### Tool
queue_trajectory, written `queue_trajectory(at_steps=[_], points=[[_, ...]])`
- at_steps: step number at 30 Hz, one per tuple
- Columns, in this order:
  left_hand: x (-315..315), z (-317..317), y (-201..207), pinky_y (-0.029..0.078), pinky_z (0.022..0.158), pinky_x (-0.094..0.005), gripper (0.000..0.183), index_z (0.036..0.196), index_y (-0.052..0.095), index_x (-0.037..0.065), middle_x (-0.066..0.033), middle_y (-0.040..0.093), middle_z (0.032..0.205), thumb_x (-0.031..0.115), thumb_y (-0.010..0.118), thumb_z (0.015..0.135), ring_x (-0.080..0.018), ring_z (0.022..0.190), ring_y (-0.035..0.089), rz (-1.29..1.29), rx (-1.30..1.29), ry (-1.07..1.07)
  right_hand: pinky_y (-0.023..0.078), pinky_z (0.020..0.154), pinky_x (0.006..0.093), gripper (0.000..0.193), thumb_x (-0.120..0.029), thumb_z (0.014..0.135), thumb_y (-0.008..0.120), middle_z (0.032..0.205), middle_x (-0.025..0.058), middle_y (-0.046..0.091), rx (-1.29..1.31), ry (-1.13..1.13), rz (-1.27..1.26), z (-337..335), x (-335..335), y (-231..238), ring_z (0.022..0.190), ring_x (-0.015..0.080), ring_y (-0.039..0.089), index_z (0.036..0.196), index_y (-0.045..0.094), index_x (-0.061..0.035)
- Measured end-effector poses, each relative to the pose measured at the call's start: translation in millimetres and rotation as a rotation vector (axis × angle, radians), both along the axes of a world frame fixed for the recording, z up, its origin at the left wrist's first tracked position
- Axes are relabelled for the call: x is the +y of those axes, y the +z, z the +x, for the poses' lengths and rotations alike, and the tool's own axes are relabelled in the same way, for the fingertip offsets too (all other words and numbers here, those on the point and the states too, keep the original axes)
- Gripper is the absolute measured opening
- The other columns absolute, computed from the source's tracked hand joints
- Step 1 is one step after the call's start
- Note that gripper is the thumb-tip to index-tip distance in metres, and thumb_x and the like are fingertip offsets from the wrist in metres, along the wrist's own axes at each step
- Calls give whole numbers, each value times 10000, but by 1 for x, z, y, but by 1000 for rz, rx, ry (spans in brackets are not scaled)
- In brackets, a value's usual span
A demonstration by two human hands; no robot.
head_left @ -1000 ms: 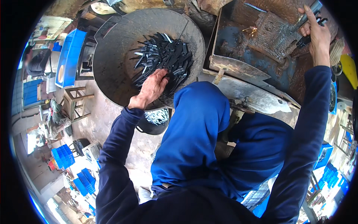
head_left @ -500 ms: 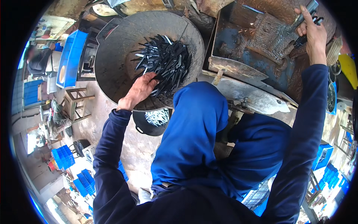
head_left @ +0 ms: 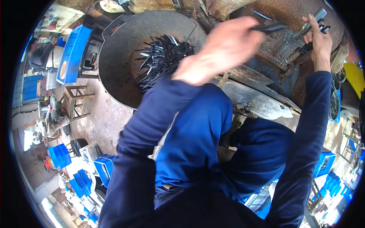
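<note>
A round, grey-brown basin [head_left: 119, 53], beside a rusty, wet tray [head_left: 253, 75], holds a heap of thin black strips [head_left: 165, 53] (a few glint silver). The right hand [head_left: 317, 40] wraps a metal handle [head_left: 320, 14]; the blurred left hand [head_left: 230, 47] pinches one slim, dark strip [head_left: 272, 28] over the tray.

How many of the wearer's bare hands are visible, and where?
2: the blurred left hand, holding a thin dark strip right of the large round grey metal basin; the right hand, gripping a grey metal cylinder at upper right.

Wooden stool [head_left: 68, 97] near a long blue bin [head_left: 78, 53], blue crates [head_left: 60, 155] lower left, yellow object [head_left: 354, 78] far right
</note>
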State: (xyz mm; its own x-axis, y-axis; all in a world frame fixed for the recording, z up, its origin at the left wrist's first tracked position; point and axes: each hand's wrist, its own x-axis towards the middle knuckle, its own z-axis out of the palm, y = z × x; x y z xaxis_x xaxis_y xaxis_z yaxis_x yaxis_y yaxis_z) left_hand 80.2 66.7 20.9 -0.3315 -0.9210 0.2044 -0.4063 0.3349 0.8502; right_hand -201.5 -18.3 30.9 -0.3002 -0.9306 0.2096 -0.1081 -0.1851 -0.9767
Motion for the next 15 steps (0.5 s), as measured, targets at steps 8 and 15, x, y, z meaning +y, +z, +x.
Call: queue_trajectory(at_steps=[8,15], points=[[-29,-115,30,512,789,-459,269,837,678,13,-245,666,836,253,572,783,-387,840,658,118,271,70,323,473,219,303,-275,891,694,641,-17,548,-5,-136,-140,12,-8,-2,514,44,405,992,706,10],[-32,-118,-1,497,797,-486,282,828,672,-9,-259,659,826,251,571,784,-418,838,642,309,348,81,293,486,194,264,-262,907,673,830,1,675,188,-144,40,2,0,4,534,20,374,1007,714,-20]])
